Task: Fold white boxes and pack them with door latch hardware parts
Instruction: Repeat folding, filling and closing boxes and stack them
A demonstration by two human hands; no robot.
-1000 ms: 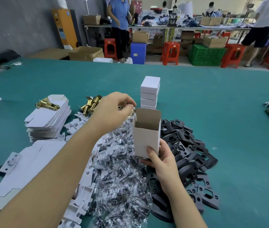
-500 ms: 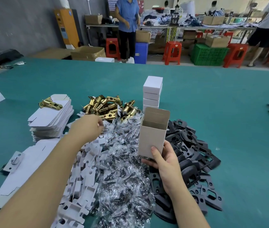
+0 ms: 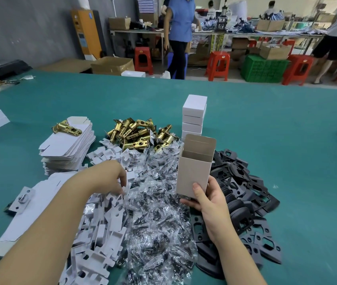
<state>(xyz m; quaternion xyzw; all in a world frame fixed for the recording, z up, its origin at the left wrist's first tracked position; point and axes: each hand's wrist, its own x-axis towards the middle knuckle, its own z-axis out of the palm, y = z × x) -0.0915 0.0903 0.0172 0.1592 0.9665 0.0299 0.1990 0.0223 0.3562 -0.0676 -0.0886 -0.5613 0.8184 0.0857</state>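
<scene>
On green table (image 3: 266, 112), workshop behind: right hand (image 3: 208, 199) grips open box (image 3: 194, 171); left hand (image 3: 112, 177) pinches white insert (image 3: 127, 189).

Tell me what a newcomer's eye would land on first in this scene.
First, the open white box held upright in the right hand at centre, above a glinting heap of clear screw packets. Then the brass latches piled behind it, beside a stack of closed white boxes. The left hand reaches into white card inserts.
</scene>
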